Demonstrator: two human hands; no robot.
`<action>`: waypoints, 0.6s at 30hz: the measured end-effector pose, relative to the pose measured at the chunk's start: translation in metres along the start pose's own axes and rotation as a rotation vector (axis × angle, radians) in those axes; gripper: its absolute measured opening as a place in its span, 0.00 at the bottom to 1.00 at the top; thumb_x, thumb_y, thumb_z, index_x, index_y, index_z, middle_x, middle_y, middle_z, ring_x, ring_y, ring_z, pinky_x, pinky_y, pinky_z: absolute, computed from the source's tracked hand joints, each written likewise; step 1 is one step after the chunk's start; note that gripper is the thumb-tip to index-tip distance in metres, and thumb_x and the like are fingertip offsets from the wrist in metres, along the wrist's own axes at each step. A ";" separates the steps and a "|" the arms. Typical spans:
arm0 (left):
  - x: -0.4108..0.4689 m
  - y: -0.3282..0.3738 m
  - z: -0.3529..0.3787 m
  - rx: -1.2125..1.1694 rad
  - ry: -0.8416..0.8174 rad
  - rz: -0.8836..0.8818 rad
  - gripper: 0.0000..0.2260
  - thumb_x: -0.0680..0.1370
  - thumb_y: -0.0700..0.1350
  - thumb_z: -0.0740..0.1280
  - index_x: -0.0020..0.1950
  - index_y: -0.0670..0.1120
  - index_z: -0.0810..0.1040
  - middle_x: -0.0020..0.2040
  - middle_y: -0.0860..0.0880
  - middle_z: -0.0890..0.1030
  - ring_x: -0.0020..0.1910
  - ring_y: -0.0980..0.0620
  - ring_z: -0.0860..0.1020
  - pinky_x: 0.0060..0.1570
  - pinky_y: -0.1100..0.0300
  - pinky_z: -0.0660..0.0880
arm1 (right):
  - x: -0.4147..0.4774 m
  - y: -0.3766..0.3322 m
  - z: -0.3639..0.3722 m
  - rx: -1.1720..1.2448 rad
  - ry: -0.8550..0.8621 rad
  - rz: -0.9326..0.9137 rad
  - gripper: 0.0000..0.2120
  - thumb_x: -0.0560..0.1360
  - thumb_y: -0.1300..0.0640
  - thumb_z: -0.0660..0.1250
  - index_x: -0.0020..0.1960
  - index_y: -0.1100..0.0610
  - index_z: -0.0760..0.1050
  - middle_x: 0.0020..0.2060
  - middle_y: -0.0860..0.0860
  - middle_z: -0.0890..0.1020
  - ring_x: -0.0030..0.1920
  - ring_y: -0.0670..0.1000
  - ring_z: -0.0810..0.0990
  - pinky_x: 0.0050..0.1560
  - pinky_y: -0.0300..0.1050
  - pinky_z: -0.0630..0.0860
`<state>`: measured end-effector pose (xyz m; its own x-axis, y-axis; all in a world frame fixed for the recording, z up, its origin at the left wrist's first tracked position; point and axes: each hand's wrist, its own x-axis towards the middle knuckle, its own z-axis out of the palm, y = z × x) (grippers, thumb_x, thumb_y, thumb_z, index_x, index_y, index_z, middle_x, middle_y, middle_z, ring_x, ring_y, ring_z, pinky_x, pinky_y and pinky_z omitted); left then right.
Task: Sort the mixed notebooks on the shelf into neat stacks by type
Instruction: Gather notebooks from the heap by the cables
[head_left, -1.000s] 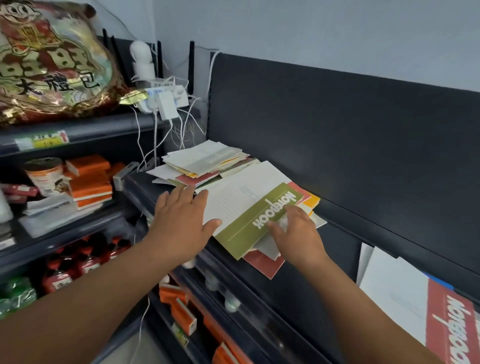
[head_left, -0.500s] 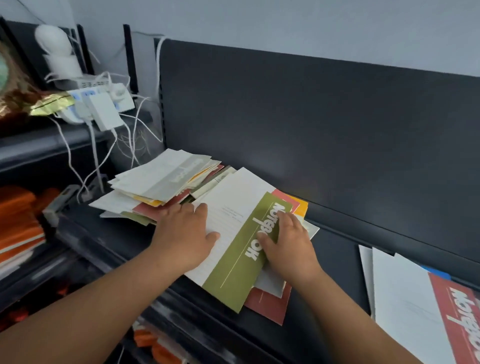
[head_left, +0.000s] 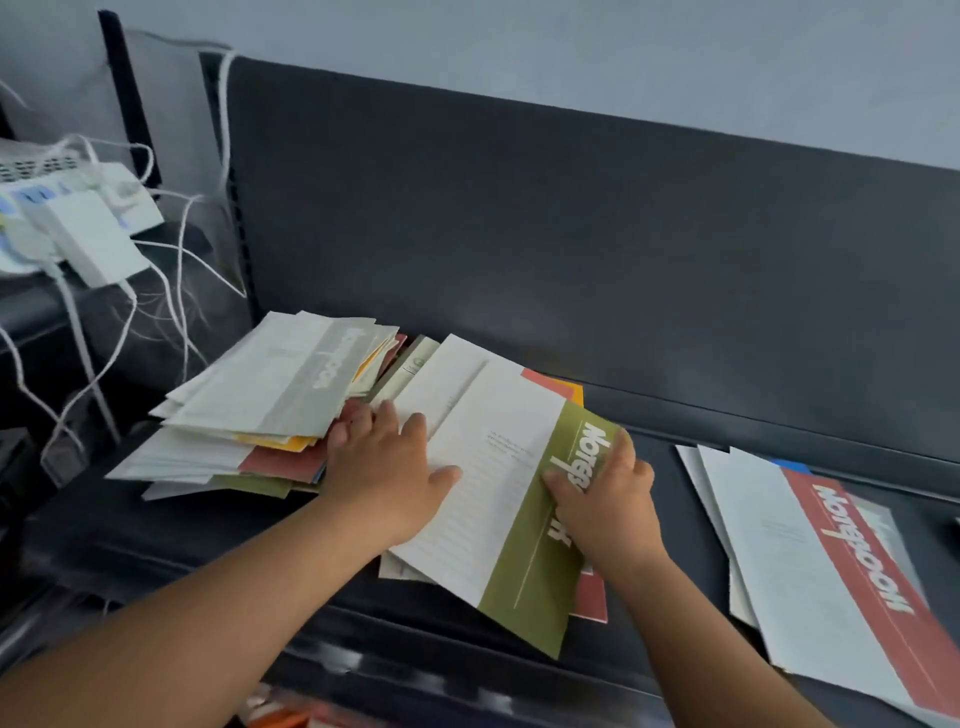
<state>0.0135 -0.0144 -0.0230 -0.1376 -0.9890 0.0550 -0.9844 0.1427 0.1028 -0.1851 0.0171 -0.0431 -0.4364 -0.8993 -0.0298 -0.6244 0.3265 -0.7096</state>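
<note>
A notebook with a white cover and a green band (head_left: 498, 499) lies on top of a loose pile on the dark shelf (head_left: 670, 561). My left hand (head_left: 384, 467) rests flat on its left side, thumb on the white cover. My right hand (head_left: 605, 501) grips the green band at the right edge, thumb on top. Red and orange covers (head_left: 550, 379) poke out beneath. To the left sits a messy pile (head_left: 228, 441) topped by a grey-banded notebook (head_left: 296, 379). On the right lies a stack topped by a red-banded notebook (head_left: 831, 566).
The shelf's tall dark back panel (head_left: 571, 234) runs behind everything. A white power strip with adapters (head_left: 78, 228) and dangling white cables (head_left: 171, 312) hang at the left, close to the messy pile. Bare shelf shows between the middle pile and the right stack.
My view has swung right and closer to the shelf. My right hand slid from the green band's lower edge up onto the band. My left hand stayed on the cover.
</note>
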 end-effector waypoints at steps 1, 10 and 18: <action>0.000 -0.002 0.001 -0.005 -0.013 0.006 0.29 0.77 0.66 0.52 0.73 0.51 0.59 0.76 0.44 0.57 0.75 0.42 0.52 0.71 0.46 0.53 | -0.001 -0.002 0.000 0.001 0.013 0.016 0.41 0.75 0.45 0.70 0.77 0.51 0.49 0.65 0.55 0.64 0.47 0.53 0.72 0.47 0.46 0.72; -0.005 -0.005 -0.005 -0.321 0.002 0.147 0.25 0.76 0.64 0.59 0.69 0.53 0.67 0.66 0.52 0.72 0.65 0.47 0.68 0.65 0.48 0.66 | -0.001 -0.014 0.004 -0.010 0.033 0.116 0.32 0.74 0.42 0.68 0.70 0.55 0.59 0.59 0.54 0.72 0.49 0.53 0.73 0.47 0.48 0.73; -0.010 0.004 -0.001 -0.216 -0.049 0.214 0.25 0.78 0.62 0.57 0.72 0.52 0.62 0.72 0.53 0.65 0.71 0.48 0.59 0.68 0.49 0.58 | 0.001 -0.006 0.000 0.133 0.009 0.161 0.29 0.74 0.51 0.72 0.68 0.57 0.61 0.40 0.42 0.71 0.38 0.44 0.75 0.32 0.41 0.71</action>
<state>0.0108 -0.0037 -0.0220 -0.3497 -0.9355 0.0506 -0.8871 0.3480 0.3033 -0.1819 0.0142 -0.0389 -0.5299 -0.8356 -0.1448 -0.4552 0.4243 -0.7828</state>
